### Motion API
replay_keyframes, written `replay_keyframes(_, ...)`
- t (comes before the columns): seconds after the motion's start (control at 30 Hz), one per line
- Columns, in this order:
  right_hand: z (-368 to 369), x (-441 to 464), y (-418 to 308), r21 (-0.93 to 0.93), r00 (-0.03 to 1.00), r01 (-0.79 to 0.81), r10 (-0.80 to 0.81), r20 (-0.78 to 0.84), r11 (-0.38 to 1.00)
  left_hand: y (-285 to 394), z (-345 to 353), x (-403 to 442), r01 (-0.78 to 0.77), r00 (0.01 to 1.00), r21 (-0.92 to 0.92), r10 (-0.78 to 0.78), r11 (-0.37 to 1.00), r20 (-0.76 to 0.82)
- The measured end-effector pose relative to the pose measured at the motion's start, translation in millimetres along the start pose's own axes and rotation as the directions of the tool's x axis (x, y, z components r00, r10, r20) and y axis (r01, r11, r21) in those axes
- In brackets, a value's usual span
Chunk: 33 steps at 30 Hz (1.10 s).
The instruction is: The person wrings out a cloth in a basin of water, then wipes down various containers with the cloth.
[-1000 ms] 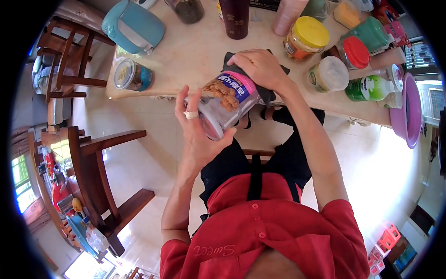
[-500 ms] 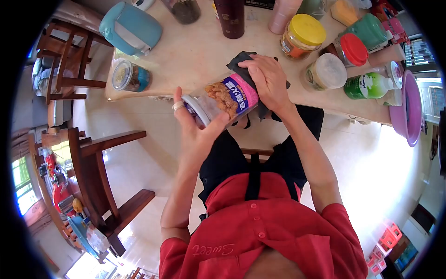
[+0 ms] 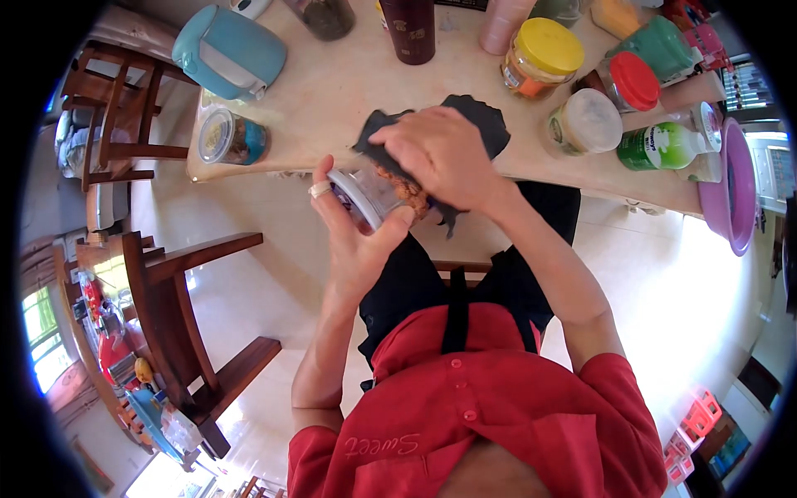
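Pale floor tiles (image 3: 257, 307) run under a dark wooden chair (image 3: 166, 307) at the left, and from where I stand the light-topped table (image 3: 332, 100) stretches across the far side. On its left part are a blue pitcher (image 3: 228, 54) and, nearer the edge, a small see-through jar (image 3: 232, 137). Next comes the person's left hand (image 3: 353, 253), fingers and thumb curved around the pale-rimmed end of a clear jar (image 3: 375, 184) with a picture of brown food on its side. That jar lies tilted, off the near edge of the table and above the lap. Just to its right the right hand (image 3: 440, 158) presses a crumpled dark cloth (image 3: 486, 124) over the jar's side, hiding much of its label. I'd judge this to be a wiping stroke; another such stroke would call for a firm left grip at the rim and a turn of the jar to bare an uncovered side. Beyond the hands stands a maroon cup (image 3: 411, 31); farther right are a yellow-lidded jar (image 3: 540, 62), a white-lidded tub (image 3: 585, 123), a red-lidded jar (image 3: 633, 81), a green bottle (image 3: 664, 147) lying over, and finally a purple basin (image 3: 735, 187) by the table's right end.
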State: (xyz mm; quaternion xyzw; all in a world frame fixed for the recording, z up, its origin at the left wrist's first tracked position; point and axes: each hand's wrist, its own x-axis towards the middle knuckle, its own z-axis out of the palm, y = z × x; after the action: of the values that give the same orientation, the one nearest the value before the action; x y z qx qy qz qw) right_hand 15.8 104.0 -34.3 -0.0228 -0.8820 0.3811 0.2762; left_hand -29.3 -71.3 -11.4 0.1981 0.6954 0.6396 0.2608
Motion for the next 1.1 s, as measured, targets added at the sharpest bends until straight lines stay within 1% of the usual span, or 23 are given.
replay_keyframes(0.03,0,0,11,-0.042,1.0,-0.015,0.015,-0.013,0.999,0,-1,1,0.031,0.999,-0.066,-0.031,0.997,-0.007)
replay_keyframes(0.07,-1,0,22,-0.043,1.0,-0.015,0.015,-0.01,0.999,-1,-4,2,0.032,0.999,-0.068,-0.032,0.997,-0.009)
replay_keyframes(0.13,-6,1,35,-0.134,0.997,-0.07,0.064,-0.049,0.988,-4,-12,5,0.083,0.996,-0.044,-0.083,0.996,-0.009)
replay_keyframes(0.2,-9,-1,41,-0.102,0.996,-0.087,0.084,-0.041,0.991,-10,-16,6,0.084,0.996,-0.025,-0.085,0.996,-0.026)
replay_keyframes(0.27,-7,-5,42,-0.086,0.957,-0.281,0.272,-0.098,0.956,-10,-17,7,0.084,0.995,-0.007,-0.084,0.996,-0.045)
replay_keyframes(0.3,-4,-7,45,-0.062,0.95,-0.271,0.257,-0.175,0.961,-9,-16,8,0.156,0.985,-0.08,-0.161,0.985,-0.068)
replay_keyframes(0.33,0,-9,48,-0.063,0.951,-0.269,0.255,-0.173,0.961,-8,-17,8,0.225,0.967,-0.154,-0.239,0.962,-0.083)
replay_keyframes(0.4,8,-12,51,0.194,0.857,-0.335,0.383,-0.345,0.922,-10,-20,7,0.269,0.952,-0.164,-0.288,0.949,-0.104)
replay_keyframes(0.43,9,-14,51,0.216,0.85,-0.345,0.402,-0.341,0.913,-11,-21,7,0.311,0.935,-0.171,-0.334,0.935,-0.122)
replay_keyframes(0.57,18,-25,39,0.287,0.795,-0.402,0.487,-0.362,0.87,-15,-21,10,0.304,0.934,-0.206,-0.333,0.93,-0.128)
replay_keyframes(0.6,24,-27,37,-0.023,0.843,-0.331,0.284,-0.456,0.943,-7,-21,10,0.367,0.908,-0.248,-0.403,0.897,-0.113)
replay_keyframes(0.63,30,-28,34,-0.336,0.875,-0.247,0.06,-0.48,0.909,-4,-20,10,0.428,0.878,-0.287,-0.47,0.857,-0.094)
replay_keyframes(0.67,35,-32,31,-0.336,0.876,-0.246,0.06,-0.479,0.909,-4,-20,10,0.428,0.878,-0.288,-0.47,0.857,-0.094)
replay_keyframes(0.73,39,-34,5,-0.279,0.926,-0.21,0.099,-0.364,0.937,-5,-23,9,0.435,0.881,-0.253,-0.466,0.864,-0.077)
replay_keyframes(0.77,41,-33,-9,-0.278,0.926,-0.211,0.1,-0.364,0.937,-7,-24,9,0.436,0.881,-0.252,-0.467,0.864,-0.078)
replay_keyframes(0.83,43,-27,-33,-0.223,0.986,0.015,-0.051,-0.157,0.975,-16,-26,9,0.403,0.899,-0.248,-0.432,0.881,-0.071)
replay_keyframes(0.87,47,-24,-36,-0.222,0.986,0.012,-0.048,-0.159,0.975,-24,-26,10,0.405,0.899,-0.245,-0.433,0.881,-0.07)
replay_keyframes(0.93,53,-17,-38,-0.023,0.986,0.123,-0.125,-0.107,0.992,-29,-24,15,0.249,0.954,-0.373,-0.293,0.894,-0.066)
replay_keyframes(0.97,51,-11,-29,-0.073,0.977,0.185,-0.191,-0.09,0.98,-28,-26,11,0.247,0.953,-0.371,-0.294,0.895,-0.073)
replay_keyframes(1.0,47,-7,-22,-0.069,0.976,0.19,-0.196,-0.09,0.979,-13,-22,8,0.301,0.938,-0.333,-0.341,0.894,-0.068)
replay_keyframes(1.03,42,-4,-17,-0.142,0.973,0.208,-0.219,-0.068,0.968,-5,-21,6,0.357,0.918,-0.295,-0.391,0.886,-0.064)
replay_keyframes(1.07,36,-2,-11,-0.215,0.97,0.225,-0.239,-0.043,0.951,-7,-22,5,0.359,0.916,-0.298,-0.394,0.885,-0.068)
replay_keyframes(1.1,32,1,-4,-0.261,0.973,0.191,-0.218,-0.076,0.946,-9,-22,5,0.349,0.923,-0.26,-0.379,0.9,-0.073)
